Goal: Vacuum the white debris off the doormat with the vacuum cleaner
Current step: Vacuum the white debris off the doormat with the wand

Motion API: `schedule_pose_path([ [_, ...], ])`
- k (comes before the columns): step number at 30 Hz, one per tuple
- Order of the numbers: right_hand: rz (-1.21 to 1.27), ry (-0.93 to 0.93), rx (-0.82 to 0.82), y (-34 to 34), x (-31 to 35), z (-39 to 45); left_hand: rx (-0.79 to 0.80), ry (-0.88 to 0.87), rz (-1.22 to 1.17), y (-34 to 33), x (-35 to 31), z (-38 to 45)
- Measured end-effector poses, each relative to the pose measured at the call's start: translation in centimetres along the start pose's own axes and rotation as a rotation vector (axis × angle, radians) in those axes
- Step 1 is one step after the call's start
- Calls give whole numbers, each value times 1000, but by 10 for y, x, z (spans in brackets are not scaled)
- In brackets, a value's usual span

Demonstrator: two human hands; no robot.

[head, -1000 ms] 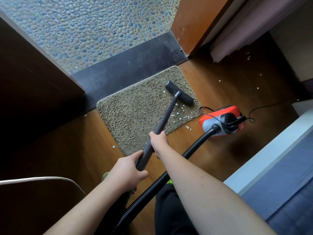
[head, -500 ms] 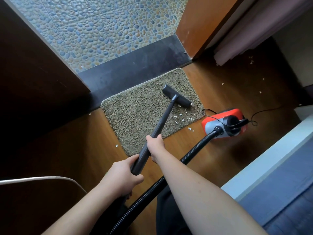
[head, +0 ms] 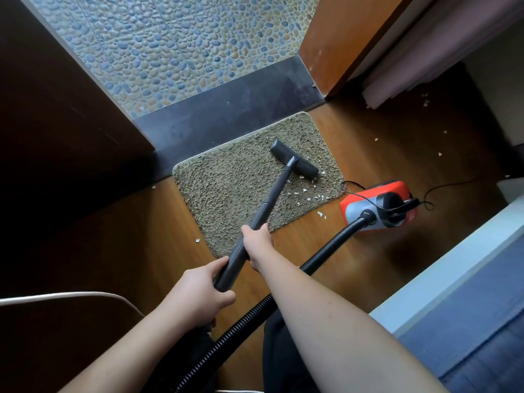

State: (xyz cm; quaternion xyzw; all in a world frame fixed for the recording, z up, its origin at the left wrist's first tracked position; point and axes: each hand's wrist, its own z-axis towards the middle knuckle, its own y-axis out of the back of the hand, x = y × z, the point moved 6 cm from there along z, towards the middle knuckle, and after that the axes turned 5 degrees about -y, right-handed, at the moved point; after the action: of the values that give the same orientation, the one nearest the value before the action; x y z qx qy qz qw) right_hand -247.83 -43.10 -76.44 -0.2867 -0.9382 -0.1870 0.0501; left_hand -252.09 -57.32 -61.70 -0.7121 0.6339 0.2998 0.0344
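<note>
Left hand (head: pixel 198 290): at 6 o'clock, nearest the camera; fingers and thumb curled round the lower end of the wand (head: pixel 263 211), gripping it.

Right hand (head: pixel 256 245): just beyond the left, higher on the same wand; fingers wrapped round the tube, thumb side up.

Hose (head: pixel 320 256): black, ribbed; runs from the bottom edge at 6 o'clock, under the right forearm, up to the canister at 3 o'clock.

Wand: dark tube, slanting from the hands up toward 12 o'clock, ending in the nozzle.

Mat (head: pixel 232 188): olive shag, rectangular with rounded corners, lying on the wood floor (head: pixel 158 222) at centre, its far edge against the dark threshold (head: pixel 226 114).

Nozzle (head: pixel 293 163): black bar, resting on the mat's far right part, set diagonally.

Debris (head: pixel 304 194): white flecks, clustered on the mat's right corner just on the near side of the nozzle; a few lie off the mat on the floor beside its right edge, one near its left edge, more scattered at 2 o'clock.

Canister (head: pixel 377 205): red and grey, on the floor at 3 o'clock, just right of the mat; thin black cord (head: pixel 450 184) trails from it to the right.

Pebble tiles (head: pixel 181 46): beyond the threshold, at 12 o'clock.

Door (head: pixel 334 38): orange-brown, at 1 o'clock.
</note>
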Motion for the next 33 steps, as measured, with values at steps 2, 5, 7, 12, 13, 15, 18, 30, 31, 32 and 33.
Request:
schedule_pose_path([
  [2,-16,6,-8,6,1,2,-6,5,-28,-3,-4,2],
  [5,-13,12,-14,14,6,8,-14,2,15,-7,-12,6],
  [7,3,17,-17,15,10,13,-15,-4,9,-10,-19,10],
  [12,46,-6,-1,25,19,22,-18,-25,5,-14,-40,19],
  [13,56,-6,-5,29,21,23,-15,-31,-4,-15,-44,21],
  [15,76,-3,-11,38,24,24,-10,-44,-15,-18,-50,24],
  [18,94,17,0,46,29,29,-1,-59,-27,-23,-60,30],
  [30,99,-18,36,35,23,34,-10,-51,55,-17,-55,29],
  [31,92,-22,33,31,19,36,-13,-45,63,-15,-51,27],
  [32,84,-29,33,27,16,33,-12,-42,65,-14,-47,24],
  [33,80,-27,33,25,17,23,-7,-38,60,-13,-43,21],
])
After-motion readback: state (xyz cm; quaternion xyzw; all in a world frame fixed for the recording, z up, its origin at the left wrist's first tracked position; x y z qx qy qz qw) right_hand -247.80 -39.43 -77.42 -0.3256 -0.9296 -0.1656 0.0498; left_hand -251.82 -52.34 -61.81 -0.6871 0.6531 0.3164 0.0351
